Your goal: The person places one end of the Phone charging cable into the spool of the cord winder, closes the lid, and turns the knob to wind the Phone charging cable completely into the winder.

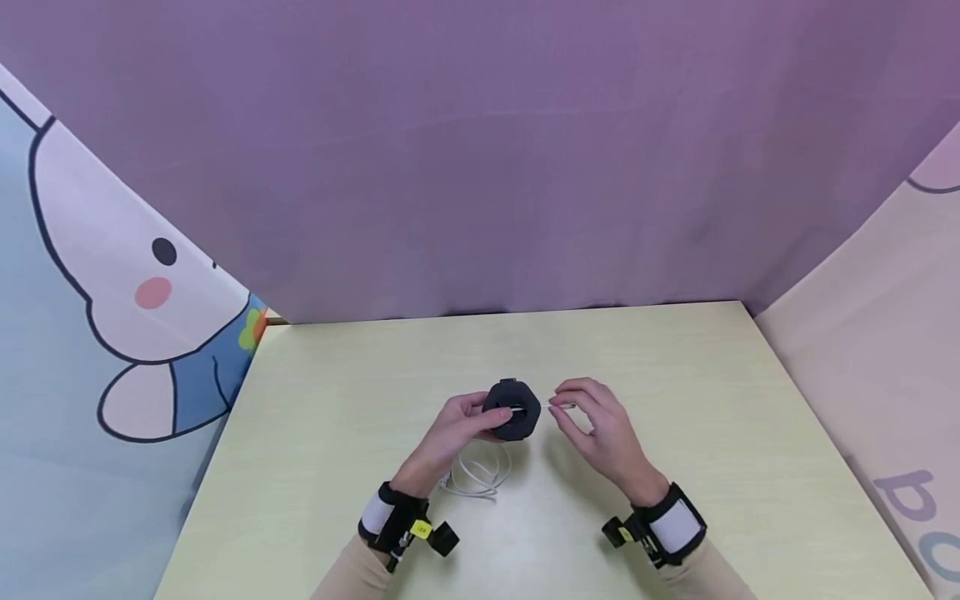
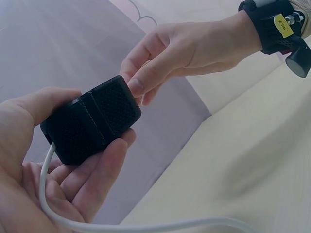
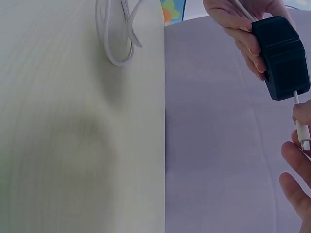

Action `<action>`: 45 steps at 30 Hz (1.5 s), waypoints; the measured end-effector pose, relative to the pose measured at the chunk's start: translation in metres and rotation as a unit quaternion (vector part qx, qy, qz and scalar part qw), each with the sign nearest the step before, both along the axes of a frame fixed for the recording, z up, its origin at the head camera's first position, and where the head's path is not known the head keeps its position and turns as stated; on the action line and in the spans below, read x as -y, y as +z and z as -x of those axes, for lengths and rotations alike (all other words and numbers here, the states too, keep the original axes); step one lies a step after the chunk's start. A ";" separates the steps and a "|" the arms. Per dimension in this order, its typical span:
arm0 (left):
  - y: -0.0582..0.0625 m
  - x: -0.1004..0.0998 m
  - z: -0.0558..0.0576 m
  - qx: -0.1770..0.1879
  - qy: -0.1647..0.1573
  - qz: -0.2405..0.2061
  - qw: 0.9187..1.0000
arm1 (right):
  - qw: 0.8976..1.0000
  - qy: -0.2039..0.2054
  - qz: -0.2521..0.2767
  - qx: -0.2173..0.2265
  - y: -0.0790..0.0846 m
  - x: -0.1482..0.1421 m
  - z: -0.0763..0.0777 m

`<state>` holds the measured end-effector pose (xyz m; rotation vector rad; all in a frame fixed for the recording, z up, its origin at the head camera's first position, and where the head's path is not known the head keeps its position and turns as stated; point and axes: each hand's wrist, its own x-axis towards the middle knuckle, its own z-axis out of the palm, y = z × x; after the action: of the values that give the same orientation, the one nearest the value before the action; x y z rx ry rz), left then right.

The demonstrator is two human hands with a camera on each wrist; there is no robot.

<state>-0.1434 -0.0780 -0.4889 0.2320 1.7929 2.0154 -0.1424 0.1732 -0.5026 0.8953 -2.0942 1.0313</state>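
My left hand grips a dark hexagonal case with a central opening, thumb over its front and fingers behind. In the left wrist view a white cable enters one side of the case and curves away below. The right hand stands just right of the case and pinches the cable end that comes out of that side. Its metal-tipped plug shows between the fingers in the right wrist view. Loose cable loops hang or lie below the left hand; which of the two cannot be told.
The pale wooden table spreads under both hands. A purple cloth wall rises at its far edge. Printed panels stand at the sides, with a cartoon figure on the left one. Each wrist wears a strapped camera.
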 end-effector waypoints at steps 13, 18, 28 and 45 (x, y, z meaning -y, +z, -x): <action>-0.003 0.015 -0.001 0.012 0.042 -0.003 0.999 | 0.997 -0.052 0.041 0.047 0.003 -0.027 0.002; -0.002 0.020 -0.001 0.008 0.040 0.003 0.999 | 0.997 -0.061 0.037 0.041 0.001 -0.040 0.002; -0.001 0.017 0.000 0.006 0.030 0.004 1.000 | 0.995 -0.082 0.037 0.050 0.001 -0.047 0.003; -0.003 0.016 0.001 0.002 0.036 0.027 0.999 | 0.992 -0.108 0.041 0.051 -0.002 -0.060 0.003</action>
<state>-0.1444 -0.0936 -0.4918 0.1484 1.8754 2.0101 -0.1455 0.2334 -0.5042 0.5707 -2.1614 1.0579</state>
